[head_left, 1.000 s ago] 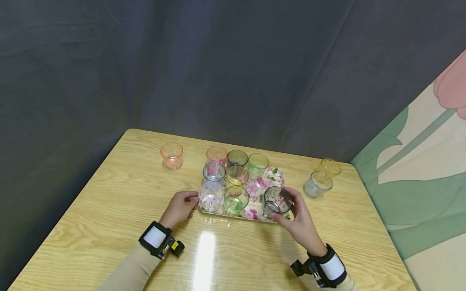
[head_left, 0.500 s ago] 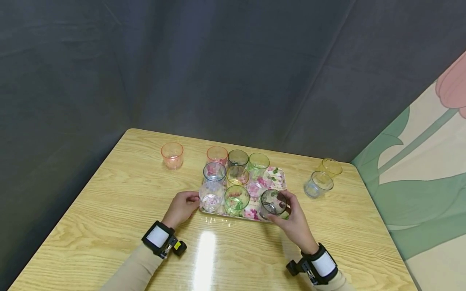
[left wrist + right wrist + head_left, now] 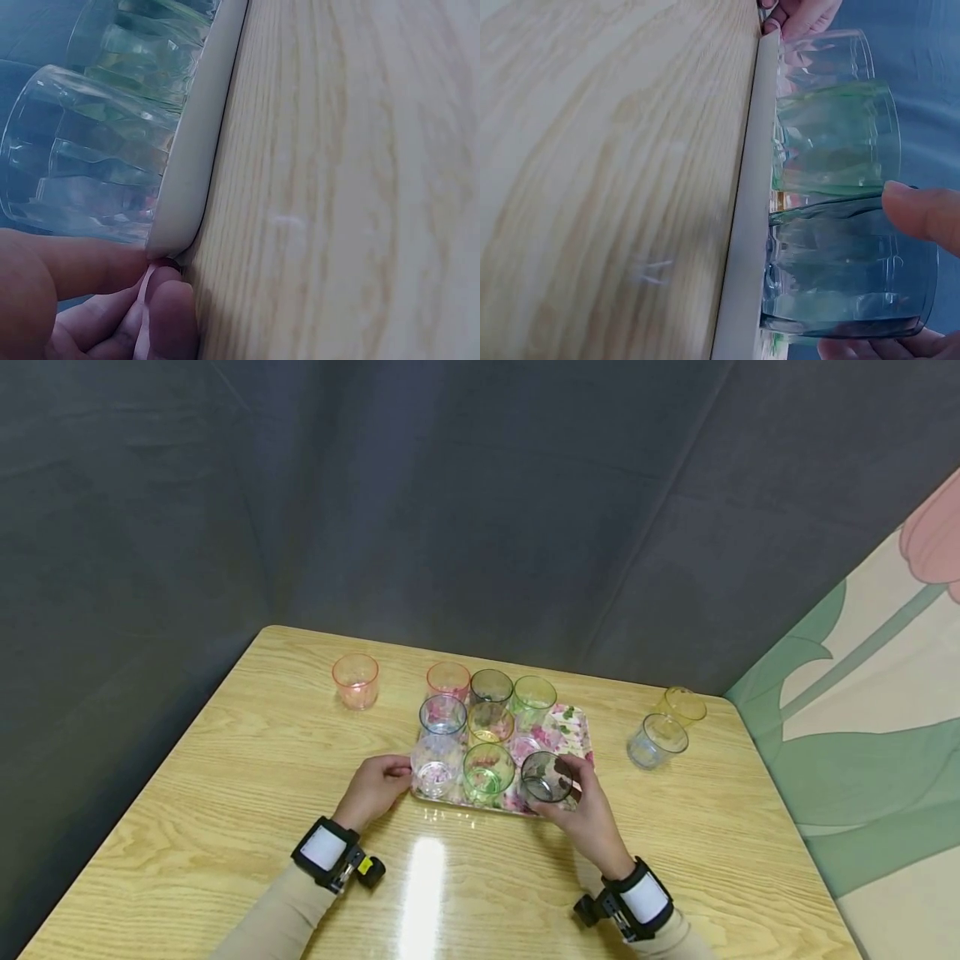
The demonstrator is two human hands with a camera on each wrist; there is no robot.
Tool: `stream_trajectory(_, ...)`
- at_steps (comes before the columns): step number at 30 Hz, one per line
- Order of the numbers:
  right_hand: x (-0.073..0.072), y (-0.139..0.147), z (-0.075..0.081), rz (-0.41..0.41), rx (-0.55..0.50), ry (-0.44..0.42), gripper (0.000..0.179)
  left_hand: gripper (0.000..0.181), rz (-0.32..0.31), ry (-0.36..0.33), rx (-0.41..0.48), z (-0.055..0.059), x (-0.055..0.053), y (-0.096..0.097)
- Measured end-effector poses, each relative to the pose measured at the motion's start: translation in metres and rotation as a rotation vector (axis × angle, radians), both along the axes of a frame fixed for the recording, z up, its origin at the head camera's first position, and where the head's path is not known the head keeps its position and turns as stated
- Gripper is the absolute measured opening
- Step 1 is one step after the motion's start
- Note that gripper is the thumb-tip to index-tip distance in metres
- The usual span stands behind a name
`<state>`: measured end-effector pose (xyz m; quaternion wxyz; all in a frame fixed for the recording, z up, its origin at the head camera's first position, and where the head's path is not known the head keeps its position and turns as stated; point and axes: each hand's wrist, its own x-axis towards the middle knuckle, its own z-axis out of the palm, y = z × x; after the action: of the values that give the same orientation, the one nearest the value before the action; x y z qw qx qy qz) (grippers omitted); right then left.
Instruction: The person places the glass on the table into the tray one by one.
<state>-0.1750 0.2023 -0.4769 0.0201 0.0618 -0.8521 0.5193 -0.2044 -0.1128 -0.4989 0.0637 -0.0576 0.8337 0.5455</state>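
My right hand [image 3: 588, 820] grips a dark grey glass [image 3: 547, 778] around its sides, thumb in front and fingers behind. The glass stands upright at the front right of a flowered tray [image 3: 576, 732], close beside a green glass [image 3: 488, 774]. In the right wrist view the base of the dark glass [image 3: 847, 270] is right at the tray's pale rim [image 3: 742, 277]. My left hand [image 3: 375, 789] holds the tray's front left corner, thumb and fingers pinching its edge in the left wrist view. A clear glass [image 3: 437, 768] stands just inside that corner.
Farther back on the tray are a blue glass [image 3: 442, 717], a yellow glass [image 3: 491, 724], a pink one [image 3: 448, 681], another dark one [image 3: 491, 685] and a yellow-green one [image 3: 534, 697]. Off the tray stand an orange-pink glass [image 3: 356, 681], a pale blue glass [image 3: 656, 742] and a yellow glass [image 3: 684, 705].
The right hand has slid the dark grey glass leftward along the tray's front, closer to the green glass. The left hand stays at the tray corner.
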Motion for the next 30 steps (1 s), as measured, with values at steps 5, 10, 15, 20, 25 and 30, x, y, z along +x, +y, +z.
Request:
stream_trajectory(5, -0.0008, -0.0067, -0.0017, -0.006, 0.001, 0.003, 0.075, 0.025, -0.005, 0.001, 0.011, 0.0005, 0.0008, 0.0001)
stream_trajectory(10, -0.0011, -0.0103, -0.0008, -0.005, 0.003, -0.012, 0.075, 0.025, -0.005, -0.005, 0.007, -0.0002, 0.0011, -0.0005)
stream_trajectory(15, -0.0023, -0.0102, -0.0015, 0.004, -0.006, -0.04, 0.078, 0.025, -0.005, -0.014, 0.019, -0.0007, 0.0004, -0.0003)
stream_trajectory(20, -0.0032, -0.0104, -0.0024, 0.008, 0.0, -0.04, 0.078, 0.024, -0.001, -0.019, 0.019, -0.0003, 0.0003, 0.0001)
stream_trajectory(25, -0.0031, -0.0106, -0.0034, 0.014, -0.006, -0.022, 0.078, 0.024, 0.005, -0.018, 0.017, -0.0001, 0.0008, 0.0001)
stream_trajectory(30, -0.0012, -0.0106, -0.0055, 0.012, -0.006, -0.013, 0.085, 0.024, 0.006, -0.021, 0.009, -0.0001, 0.0003, -0.0001)
